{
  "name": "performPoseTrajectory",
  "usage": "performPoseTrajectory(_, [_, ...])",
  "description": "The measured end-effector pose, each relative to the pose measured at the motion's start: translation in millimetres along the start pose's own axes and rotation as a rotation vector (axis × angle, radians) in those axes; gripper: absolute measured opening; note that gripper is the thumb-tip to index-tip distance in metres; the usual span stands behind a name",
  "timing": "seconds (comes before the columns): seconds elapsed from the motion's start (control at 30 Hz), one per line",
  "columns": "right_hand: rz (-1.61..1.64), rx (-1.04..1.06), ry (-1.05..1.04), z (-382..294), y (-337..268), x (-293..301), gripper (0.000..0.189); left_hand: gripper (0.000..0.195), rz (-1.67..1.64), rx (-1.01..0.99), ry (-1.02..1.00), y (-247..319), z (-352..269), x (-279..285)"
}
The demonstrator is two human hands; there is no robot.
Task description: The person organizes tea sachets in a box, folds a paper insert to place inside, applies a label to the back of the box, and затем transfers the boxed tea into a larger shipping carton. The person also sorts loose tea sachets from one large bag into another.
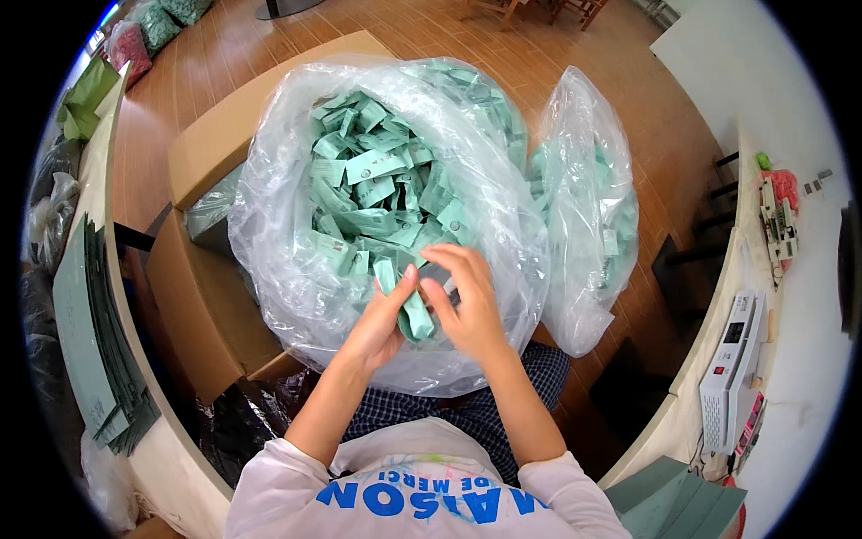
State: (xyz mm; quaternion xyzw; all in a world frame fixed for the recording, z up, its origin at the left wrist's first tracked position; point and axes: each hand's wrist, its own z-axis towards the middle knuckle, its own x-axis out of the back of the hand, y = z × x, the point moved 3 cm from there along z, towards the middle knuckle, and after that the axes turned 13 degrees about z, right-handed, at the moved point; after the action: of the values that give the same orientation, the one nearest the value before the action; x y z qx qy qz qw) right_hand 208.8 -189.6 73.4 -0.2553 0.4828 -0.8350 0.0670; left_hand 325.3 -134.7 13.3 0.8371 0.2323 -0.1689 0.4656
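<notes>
A large clear plastic bag [498,222] stands open before me, filled with small mint-green packets [377,165] that bear printing. Over the near part of its opening, my left hand [384,320] pinches a folded green packet [419,316] between thumb and fingers. Close on the packet's right is my right hand [465,296], its thumb and fingers spread and curved towards it; whether a fingertip touches the packet cannot be told. Further green packets lie in the bag just beyond both hands.
An open cardboard box [202,296] stands left of the bag. Another clear bag with green packets [586,222] is at the right. Green sheets are stacked [87,337] on the left table, with more sheets [680,498] at lower right. A white machine [731,370] sits on the right table.
</notes>
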Motion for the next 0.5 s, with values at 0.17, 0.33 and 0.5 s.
performPoseTrajectory(0.17, [-0.272,0.14,-0.071,-27,-21,-16,0.045,0.044,-0.081,-0.095,0.276,10,-4,-7])
performPoseTrajectory(0.33, [-0.282,0.207,-0.079,-36,-14,-21,0.044,0.065,-0.013,-0.152,0.233,3,-3,-2])
performPoseTrajectory(0.5, [-0.064,0.196,-0.104,-45,-16,-27,0.037,0.055,-0.012,-0.096,0.285,-1,-4,4])
